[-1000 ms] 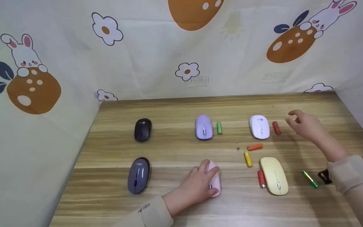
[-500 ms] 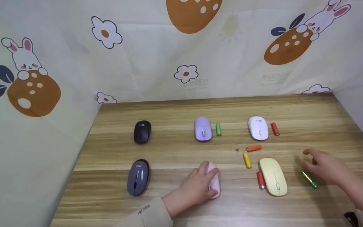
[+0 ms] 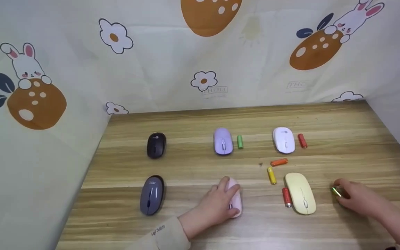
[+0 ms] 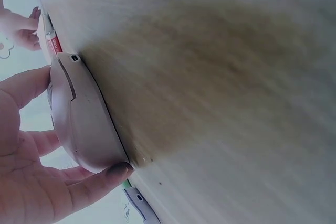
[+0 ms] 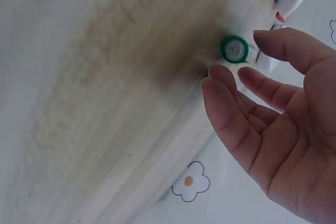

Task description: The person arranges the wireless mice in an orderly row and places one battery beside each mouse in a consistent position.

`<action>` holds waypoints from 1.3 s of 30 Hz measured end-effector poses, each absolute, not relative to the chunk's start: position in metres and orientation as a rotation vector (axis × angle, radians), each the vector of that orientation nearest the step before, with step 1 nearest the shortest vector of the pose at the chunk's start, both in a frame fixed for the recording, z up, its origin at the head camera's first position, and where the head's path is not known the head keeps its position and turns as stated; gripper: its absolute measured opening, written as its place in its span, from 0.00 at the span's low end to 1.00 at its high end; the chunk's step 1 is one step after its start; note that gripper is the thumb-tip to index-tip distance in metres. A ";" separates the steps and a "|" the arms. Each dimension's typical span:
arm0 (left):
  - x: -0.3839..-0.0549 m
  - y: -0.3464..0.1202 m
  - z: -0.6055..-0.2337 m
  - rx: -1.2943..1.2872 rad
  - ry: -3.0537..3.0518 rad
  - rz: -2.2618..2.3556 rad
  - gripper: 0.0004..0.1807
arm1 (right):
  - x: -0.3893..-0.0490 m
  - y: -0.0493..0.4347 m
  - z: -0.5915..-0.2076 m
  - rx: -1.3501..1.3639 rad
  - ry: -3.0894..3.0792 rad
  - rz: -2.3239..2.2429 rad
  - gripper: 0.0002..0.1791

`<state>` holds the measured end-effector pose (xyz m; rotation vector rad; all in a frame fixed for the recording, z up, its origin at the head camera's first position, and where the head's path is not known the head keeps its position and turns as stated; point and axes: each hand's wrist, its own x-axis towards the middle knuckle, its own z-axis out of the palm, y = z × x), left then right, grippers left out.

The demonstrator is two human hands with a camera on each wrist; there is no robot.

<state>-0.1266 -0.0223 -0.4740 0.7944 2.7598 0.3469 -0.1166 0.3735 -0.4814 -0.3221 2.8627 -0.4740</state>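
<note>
My left hand (image 3: 208, 205) grips a pink computer mouse (image 3: 236, 200) lying on the table. In the left wrist view, the thumb and fingers span the mouse (image 4: 86, 114) from end to end. At the right, my right hand (image 3: 361, 199) is down at a shiny green battery (image 3: 336, 191), partly hidden by it. The right wrist view has the battery (image 5: 234, 49) end-on between the thumb and the bent fingers, with a gap beside it. Left of this hand lies a pale yellow mouse (image 3: 300, 194), with a red battery (image 3: 286, 197) along its left side.
Farther back are a white mouse (image 3: 284, 140) with a red battery (image 3: 302, 140) and a purple mouse (image 3: 223, 140) with a green one (image 3: 240, 142). An orange battery (image 3: 279, 162) and a yellow battery (image 3: 272, 175) lie between rows. Black (image 3: 156, 145) and grey (image 3: 152, 195) mice sit left.
My right hand has come from beside the far red battery, forward and down to the shiny green battery. The left hand stays on the pink mouse.
</note>
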 end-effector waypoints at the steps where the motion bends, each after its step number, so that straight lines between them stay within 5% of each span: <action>1: -0.127 -0.022 -0.474 0.793 2.760 0.347 0.36 | -0.117 0.372 -0.482 -0.313 2.850 -0.476 0.19; 39: -0.127 -0.022 -0.476 0.764 2.756 0.372 0.36 | -0.140 0.313 -0.474 0.061 2.619 -0.782 0.21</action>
